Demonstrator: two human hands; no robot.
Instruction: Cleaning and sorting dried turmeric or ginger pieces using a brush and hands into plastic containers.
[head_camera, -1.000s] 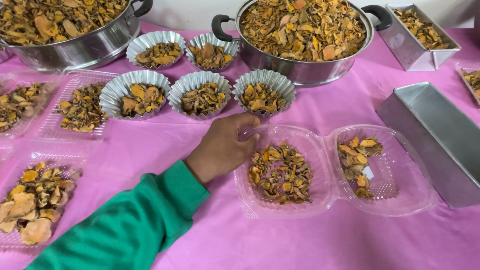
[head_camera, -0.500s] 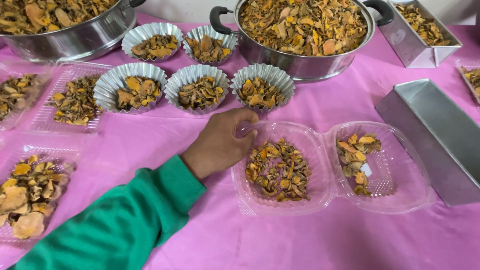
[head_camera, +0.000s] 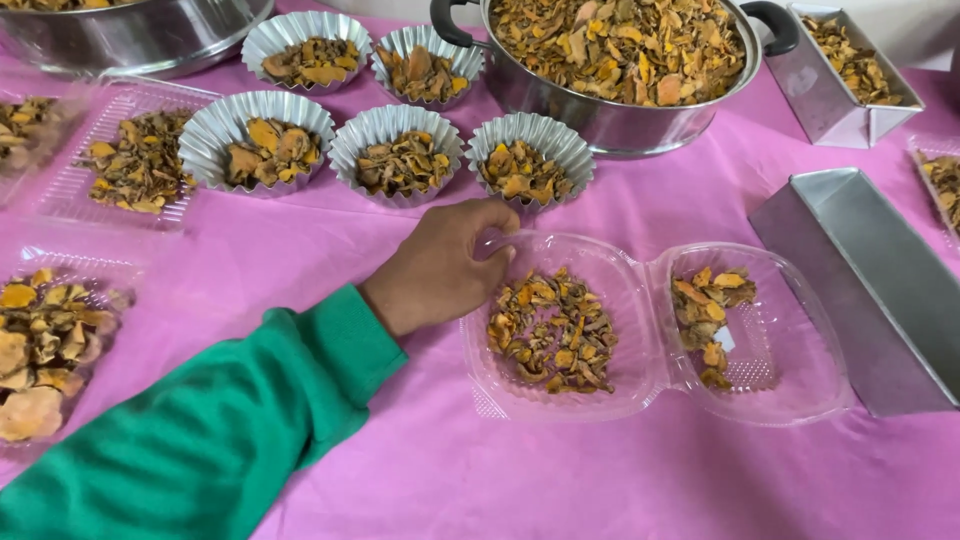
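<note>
1. Left hand (head_camera: 445, 268), green sleeve (head_camera: 200, 430): it reaches in from the near left, fingers (head_camera: 497, 222) curled narrowly over the far-left rim of the clear hinged container (head_camera: 640, 395), apparently pinching that rim to steady or pull it. The right hand is out of view.
2. The container lies open and flat at near centre on the pink tablecloth (head_camera: 600, 480). Dried yellow-brown slices (head_camera: 552, 330) fill its left half; a smaller pile (head_camera: 708, 320) lies in its right half, so both halves can be reached from above.
3. Five fluted foil cups (head_camera: 395, 125) stand in two rows just beyond the hand, with a large steel pot (head_camera: 600, 115) of the same slices to the far right; the stock sits close to the portions.
4. An empty rectangular metal tin (head_camera: 860, 270) lies just right of the container.
5. Compared with the earlier frames, the hand has moved right from the cloth onto the container rim, and the view has shifted nearer.
</note>
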